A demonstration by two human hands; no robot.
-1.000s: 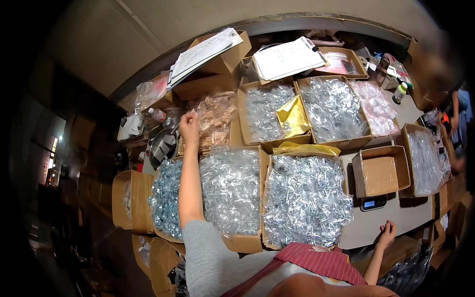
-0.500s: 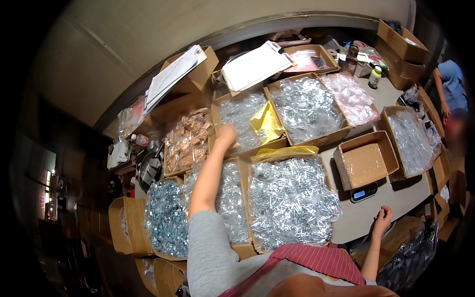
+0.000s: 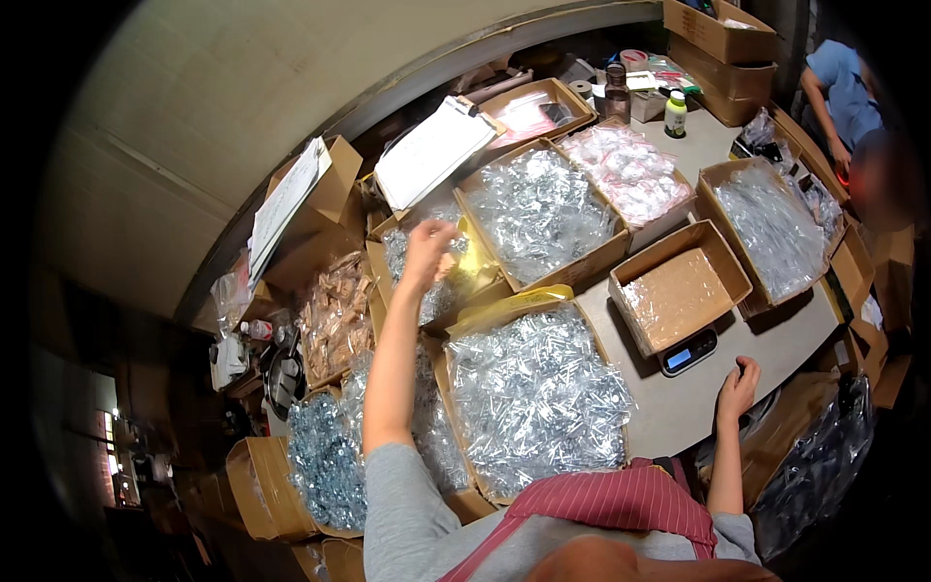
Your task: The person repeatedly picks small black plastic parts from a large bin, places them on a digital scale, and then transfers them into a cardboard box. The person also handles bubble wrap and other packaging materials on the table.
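Head: LH (image 3: 427, 254) above parts box (image 3: 379, 262); RH (image 3: 739, 390) nr scale (image 3: 690, 353).

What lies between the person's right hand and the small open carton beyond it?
In the head view, a dark scale lies there, with grey tabletop nearer the right hand.

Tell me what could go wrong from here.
The heaped packets of metal pieces at the front bulge out on the right, so some might slide off. The open carton seems to rest on the scale and extends well past it, so uneven loading could tip it. The left hand is beside the yellow bag and could snag it.
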